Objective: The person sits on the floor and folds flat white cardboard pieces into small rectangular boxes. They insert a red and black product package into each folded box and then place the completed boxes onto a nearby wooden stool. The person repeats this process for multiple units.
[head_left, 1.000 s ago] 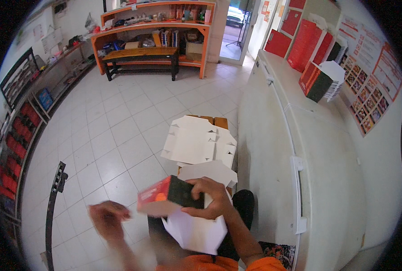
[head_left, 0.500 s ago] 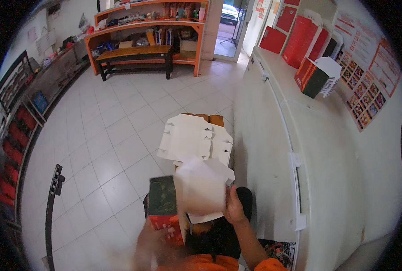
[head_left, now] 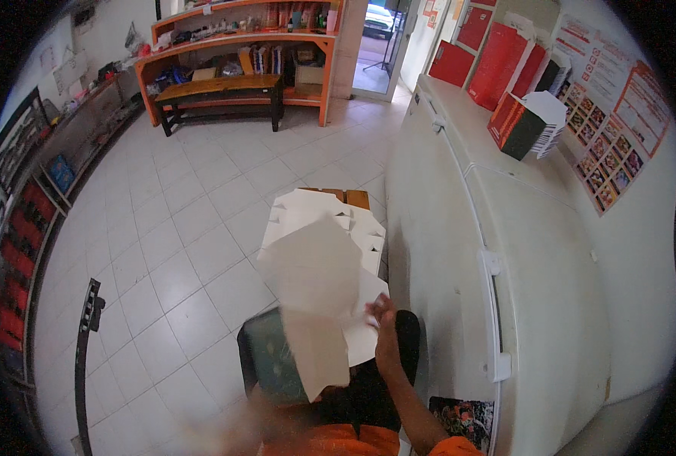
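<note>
In front of me is a part-folded cardboard box (head_left: 319, 273), pale on its inner side and blurred by motion. A dark green outer panel (head_left: 270, 353) shows at its left, over my dark-clad lap. My right hand (head_left: 383, 315) is at the right edge of the pale card, fingers curled against a white flap. Low at the left, my left hand (head_left: 277, 418) is smeared by motion below the green panel, so its fingers cannot be made out. Just beyond the box lie flat white cardboard blanks (head_left: 292, 204) with notched edges, on a wooden slatted bench (head_left: 358, 199).
A long white chest freezer (head_left: 444, 220) runs along my right. On it stand a stack of green and orange folded cartons (head_left: 516, 125) and red cartons (head_left: 497, 64). A black stand (head_left: 83, 365) rises at the left. Farther off are an orange shelf (head_left: 326, 76) and a wooden-topped bench (head_left: 224, 87).
The pale card has swung up and left, hiding more of the green panel. The red part at the lower left has nearly gone from sight. My left hand has dropped lower, still blurred.
</note>
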A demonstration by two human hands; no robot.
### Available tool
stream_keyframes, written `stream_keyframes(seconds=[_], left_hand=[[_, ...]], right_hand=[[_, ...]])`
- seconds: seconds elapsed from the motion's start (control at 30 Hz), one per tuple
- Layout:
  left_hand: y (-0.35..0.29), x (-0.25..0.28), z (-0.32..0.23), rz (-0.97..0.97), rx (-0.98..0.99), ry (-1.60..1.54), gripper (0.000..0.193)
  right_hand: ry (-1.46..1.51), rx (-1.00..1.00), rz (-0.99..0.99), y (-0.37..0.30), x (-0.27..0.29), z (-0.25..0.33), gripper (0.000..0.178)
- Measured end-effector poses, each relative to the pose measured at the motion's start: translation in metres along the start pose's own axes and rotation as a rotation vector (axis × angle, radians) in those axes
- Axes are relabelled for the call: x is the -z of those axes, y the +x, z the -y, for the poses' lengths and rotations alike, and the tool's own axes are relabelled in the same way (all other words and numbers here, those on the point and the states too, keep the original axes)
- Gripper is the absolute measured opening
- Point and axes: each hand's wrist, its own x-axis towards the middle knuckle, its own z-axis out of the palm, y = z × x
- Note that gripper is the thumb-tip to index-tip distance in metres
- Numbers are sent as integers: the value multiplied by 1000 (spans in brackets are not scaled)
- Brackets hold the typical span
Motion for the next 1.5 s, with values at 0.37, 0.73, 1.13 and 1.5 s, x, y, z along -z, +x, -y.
stream_keyframes(seconds=[0.37, 0.73, 1.13, 1.5], left_hand=[[37, 43, 89, -152, -250, 795, 62], [23, 11, 114, -292, -273, 992, 20], [8, -30, 103, -370, -228, 811, 28], [14, -57, 103, -484, -189, 811, 34]], right_hand=[[-1087, 117, 220, 11, 21, 10, 46], [-1352, -223, 268, 19, 31, 25, 49], [-1079, -1, 452, 43, 42, 20, 44], [-923, 3, 545, 47, 33, 10, 34]])
